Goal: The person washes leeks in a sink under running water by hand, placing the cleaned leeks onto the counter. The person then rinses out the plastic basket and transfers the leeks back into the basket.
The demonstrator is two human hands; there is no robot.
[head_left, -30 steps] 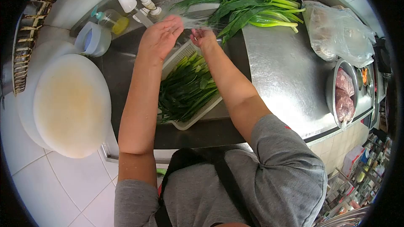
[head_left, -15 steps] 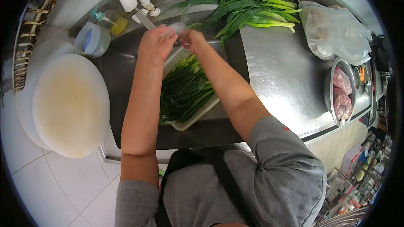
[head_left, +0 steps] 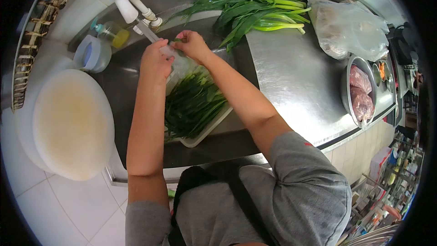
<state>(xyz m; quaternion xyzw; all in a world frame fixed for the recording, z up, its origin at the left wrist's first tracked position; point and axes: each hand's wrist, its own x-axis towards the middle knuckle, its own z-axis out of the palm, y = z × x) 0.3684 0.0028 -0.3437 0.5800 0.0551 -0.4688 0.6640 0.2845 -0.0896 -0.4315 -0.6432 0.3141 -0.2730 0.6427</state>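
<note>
Under the tap's running water, my left hand has its fingers curled; what they hold, if anything, is hidden. Close beside it, my right hand pinches a small piece of green leaf. Whitish water blurs the space between and below the two hands. Beneath them, a pale plastic basket in the dark sink holds long green leafy vegetables. The white tap with its metal spout stands just beyond my left hand.
Long green stalks lie on the steel counter. To their right are a plastic bag and a metal bowl with bagged meat. Leftward stand round white boards, a white container and a pump bottle.
Both hands have moved slightly left and down in the view, as the whole scene shifts left. Whitish water now spreads over the basket's upper end, and green leaf shows at my right fingertips.
</note>
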